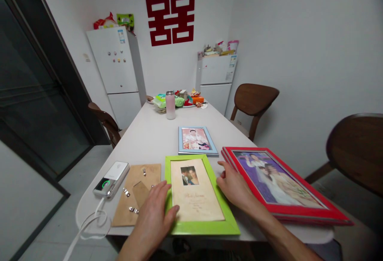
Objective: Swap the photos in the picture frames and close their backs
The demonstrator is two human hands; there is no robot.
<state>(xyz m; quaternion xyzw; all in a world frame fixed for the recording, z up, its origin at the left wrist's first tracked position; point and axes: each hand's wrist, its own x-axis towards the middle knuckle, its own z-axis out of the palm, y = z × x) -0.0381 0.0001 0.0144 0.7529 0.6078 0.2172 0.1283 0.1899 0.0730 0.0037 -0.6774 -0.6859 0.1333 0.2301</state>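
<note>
Frame: green frame [196, 193] lies flat on the near edge of the counter [149, 137], face up, between both hands. A cream sheet with a small photo fills its opening.
Left hand: left hand [154, 209] is laid flat and open, fingers stretched forward along the frame's left border, thumb resting across the lower left corner onto the cream sheet. It presses rather than grips; nothing is closed in it.
Right hand: right hand [235, 187] is open, fingers spread and slightly curved, set against the frame's right border. It lies between the green frame and the red frame [284, 185]. It has hold of nothing.
Board: brown board [136, 197] lies flat just left of the green frame, partly under the left hand. Small metal clips [133, 210] show on its surface.
Power bank: white power bank [112, 178] sits at the board's far left corner, green light showing. A white cable [89, 225] runs from it over the counter edge.
Red frame: flat at right, touching or nearly touching the right hand; holds a large photo.
Blue frame: blue frame [196, 140] lies flat beyond the green frame, just apart from it.
Far end: pink bottle [170, 104] stands upright before a heap of small packets.
Surroundings: brown chairs [254, 101] at the counter sides; two white fridges [118, 65] against the back wall.
</note>
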